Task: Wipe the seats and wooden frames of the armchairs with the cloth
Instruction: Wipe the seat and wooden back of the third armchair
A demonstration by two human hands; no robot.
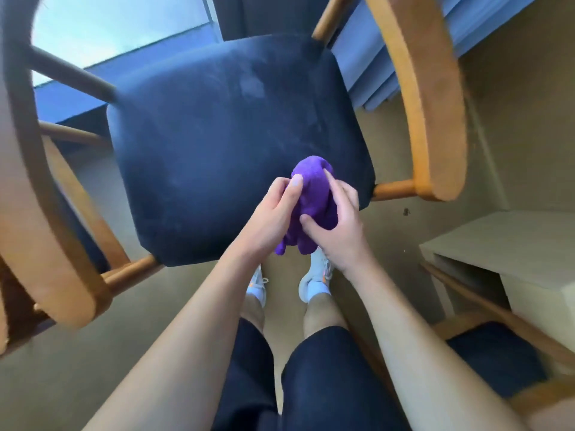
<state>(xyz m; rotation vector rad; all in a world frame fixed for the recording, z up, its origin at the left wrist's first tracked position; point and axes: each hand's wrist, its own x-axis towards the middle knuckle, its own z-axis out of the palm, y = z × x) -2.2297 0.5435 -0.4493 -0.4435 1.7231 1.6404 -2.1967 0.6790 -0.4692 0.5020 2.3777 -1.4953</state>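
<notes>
- Purple bunched cloth (314, 188) is held between left grip (273, 213) and right grip (337, 227), both curled round it.
- Dark blue padded seat (233, 135) spreads just beyond them, mostly toward the left.

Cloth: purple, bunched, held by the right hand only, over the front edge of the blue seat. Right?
Wrong on the hands: the head view shows both the left hand and the right hand gripping the purple cloth, bunched, over the front edge of the blue seat.

Furnished room: wooden armchair (236, 144), window (118, 29), blue curtains (367, 57), carpet (77, 384).
</notes>
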